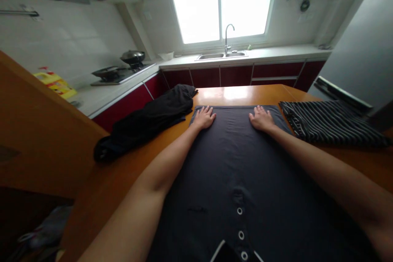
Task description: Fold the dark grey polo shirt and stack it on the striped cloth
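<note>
A dark grey buttoned shirt [233, 159] lies spread flat on the wooden table, its far hem stretched straight across. Several light-rimmed buttons run down its middle close to me, and a white-edged dark collar shows at the bottom of the view. My left hand [204, 118] rests flat on the shirt's far left corner, fingers spread. On the far right part of the hem lies my right hand [261, 118], palm down with its fingers stretched out. Neither hand grips the cloth. Both forearms reach forward along the shirt's sides.
Left of the shirt is a heap of black clothing [147, 120]; right of it, a folded black-and-white striped garment [331, 123]. The wooden table [245, 93] faces a counter with a sink [211, 56]. A stove with pans [133, 56] and a yellow jug [57, 83] stand left.
</note>
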Motion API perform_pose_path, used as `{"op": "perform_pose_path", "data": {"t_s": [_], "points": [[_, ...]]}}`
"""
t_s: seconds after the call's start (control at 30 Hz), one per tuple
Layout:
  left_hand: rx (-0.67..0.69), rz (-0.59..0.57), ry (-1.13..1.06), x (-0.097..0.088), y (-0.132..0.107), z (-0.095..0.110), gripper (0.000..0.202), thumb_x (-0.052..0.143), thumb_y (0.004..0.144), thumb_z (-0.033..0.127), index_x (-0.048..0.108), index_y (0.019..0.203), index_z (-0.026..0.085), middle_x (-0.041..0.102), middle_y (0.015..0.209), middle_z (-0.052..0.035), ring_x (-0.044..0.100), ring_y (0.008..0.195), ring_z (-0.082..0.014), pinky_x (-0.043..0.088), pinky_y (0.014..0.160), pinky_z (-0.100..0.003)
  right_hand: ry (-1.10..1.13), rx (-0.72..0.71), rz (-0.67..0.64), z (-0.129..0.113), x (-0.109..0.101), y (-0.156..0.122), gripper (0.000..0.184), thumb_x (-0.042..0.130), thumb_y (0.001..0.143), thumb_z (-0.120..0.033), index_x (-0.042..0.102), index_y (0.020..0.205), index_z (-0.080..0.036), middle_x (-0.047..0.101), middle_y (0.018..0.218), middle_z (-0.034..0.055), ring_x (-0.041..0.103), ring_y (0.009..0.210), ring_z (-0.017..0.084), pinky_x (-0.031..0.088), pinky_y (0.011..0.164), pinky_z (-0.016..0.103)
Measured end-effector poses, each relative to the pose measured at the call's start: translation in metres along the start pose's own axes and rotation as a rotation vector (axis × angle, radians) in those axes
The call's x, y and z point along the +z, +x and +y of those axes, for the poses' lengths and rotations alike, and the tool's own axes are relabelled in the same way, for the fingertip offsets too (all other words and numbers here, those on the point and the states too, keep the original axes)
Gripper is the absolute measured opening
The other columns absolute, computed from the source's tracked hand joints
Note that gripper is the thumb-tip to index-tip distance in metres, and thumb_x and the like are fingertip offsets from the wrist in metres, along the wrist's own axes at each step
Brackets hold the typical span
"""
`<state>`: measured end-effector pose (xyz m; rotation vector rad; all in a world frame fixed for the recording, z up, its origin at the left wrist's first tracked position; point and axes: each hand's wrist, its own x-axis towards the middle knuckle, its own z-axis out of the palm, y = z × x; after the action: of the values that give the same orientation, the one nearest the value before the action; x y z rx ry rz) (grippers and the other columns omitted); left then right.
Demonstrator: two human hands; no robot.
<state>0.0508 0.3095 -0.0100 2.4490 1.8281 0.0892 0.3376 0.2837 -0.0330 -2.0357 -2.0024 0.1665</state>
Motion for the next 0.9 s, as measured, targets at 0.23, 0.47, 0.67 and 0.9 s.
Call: {"op": "perform_pose_path", "data": {"t_s": [0.23,0.47,0.67,0.9], "points": [[0.194,0.018,-0.003,-0.015,-0.046,0.011,0.061,0.028,0.104,0.046,0.030,0.156,0.013,0.023,0.164,-0.0148,0.015,0.153,-0.0280,0.016,0.122,-0.045,0.013,-0.123,0.035,-0.022,-0.019,-0.044,0.061,0.031,0.103,-0.036,0.032,0.153,-0.001,0.024,0.161,0.0240,0.020,0.151,0.030,0.017,0.120,0.052],[0.414,-0.100,-0.082,0.005,-0.132,0.018,0.060,0.029,0.102,0.058,0.026,0.157,0.034,0.016,0.167,-0.0039,0.009,0.154,-0.0306,0.009,0.121,-0.056,0.005,-0.461,-0.101,-0.030,-0.006,-0.123,0.063,0.031,0.101,-0.048,0.035,0.155,-0.015,0.028,0.163,0.0137,0.022,0.151,0.026,0.017,0.121,0.051],[0.131,-0.024,-0.242,-0.046,-0.168,-0.054,0.052,0.033,0.102,0.047,0.058,0.138,0.019,0.050,0.150,-0.0109,0.038,0.145,-0.0280,0.021,0.120,-0.048,-0.053,-0.175,0.024,0.017,-0.038,-0.131,0.060,0.029,0.101,-0.036,0.042,0.148,-0.001,0.031,0.158,0.0244,0.023,0.150,0.034,0.022,0.118,0.056],[-0.115,0.030,-0.312,-0.073,-0.288,-0.079,0.060,0.056,0.086,0.054,0.064,0.130,0.015,0.065,0.135,-0.0118,0.062,0.121,-0.0272,0.044,0.102,-0.029,0.253,-0.591,-0.174,-0.084,-0.068,-0.242,0.056,0.031,0.102,-0.046,0.044,0.151,-0.020,0.031,0.161,0.0132,0.021,0.151,0.027,0.021,0.120,0.053]]}}
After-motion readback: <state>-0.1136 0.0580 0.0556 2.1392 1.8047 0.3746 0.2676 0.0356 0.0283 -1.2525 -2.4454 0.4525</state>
